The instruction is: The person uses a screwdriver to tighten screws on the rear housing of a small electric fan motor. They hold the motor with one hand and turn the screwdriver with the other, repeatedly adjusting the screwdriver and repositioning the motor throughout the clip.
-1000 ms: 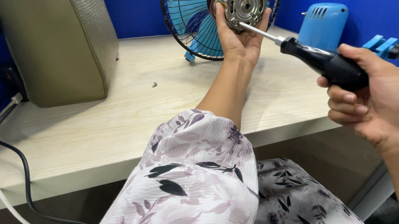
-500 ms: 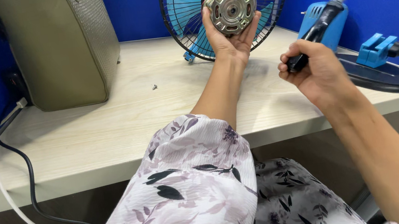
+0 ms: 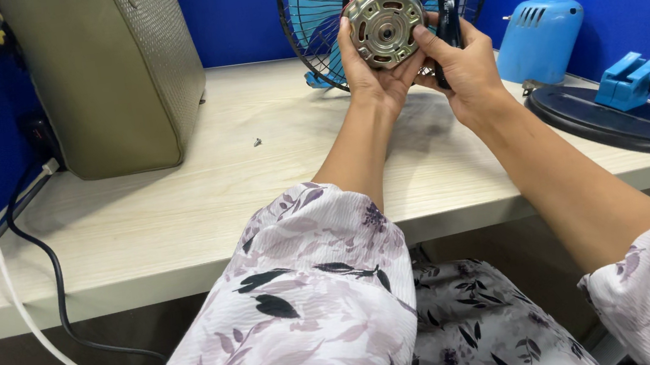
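My left hand [image 3: 365,77] grips a round metal fan motor [image 3: 383,20] and holds it up in front of a blue fan with a black wire guard [image 3: 310,9]. My right hand [image 3: 465,68] holds a black-handled screwdriver [image 3: 449,11] upright, its shaft pointing up, while its thumb and fingers also touch the motor's right edge. Both hands meet at the motor above the back of the pale wooden desk [image 3: 179,218].
An olive-green bag [image 3: 117,67] stands at the back left. A small screw [image 3: 258,142] lies on the desk. A blue motor cover [image 3: 545,40] and a dark round fan base with a blue bracket [image 3: 614,119] sit at the right. Cables [image 3: 27,272] hang off the left edge.
My right hand swung the screwdriver from pointing at the motor to upright and moved left until it touches the motor. My left hand kept hold of the motor.
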